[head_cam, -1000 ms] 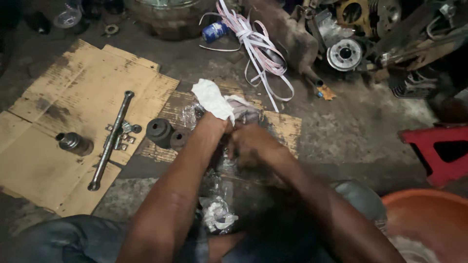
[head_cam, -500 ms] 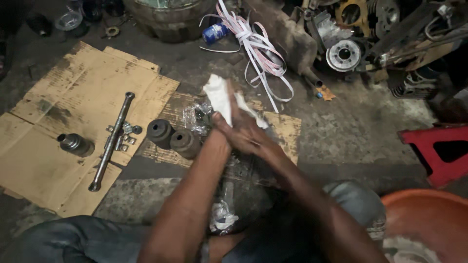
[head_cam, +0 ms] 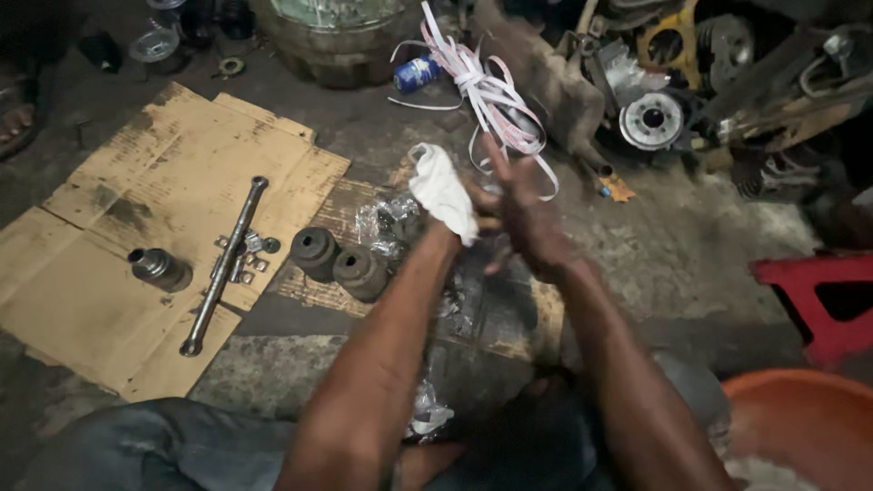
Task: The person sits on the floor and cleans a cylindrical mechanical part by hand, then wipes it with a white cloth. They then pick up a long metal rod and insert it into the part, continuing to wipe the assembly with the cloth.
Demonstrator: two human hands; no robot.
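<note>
Head view, centre of frame: my left hand is wrapped in the white rag, fingers clenched on it | my right hand presses against the rag, fingers spread | orange basin lower right, contents unclear | two black rubber bushings left of centre on cardboard.

Left hand mostly hidden under white rag, grip unclear. Right hand motion-blurred, fingers smeared. Orange basin and red stool cut by frame edge. Clear plastic wrap contents unreadable.
</note>
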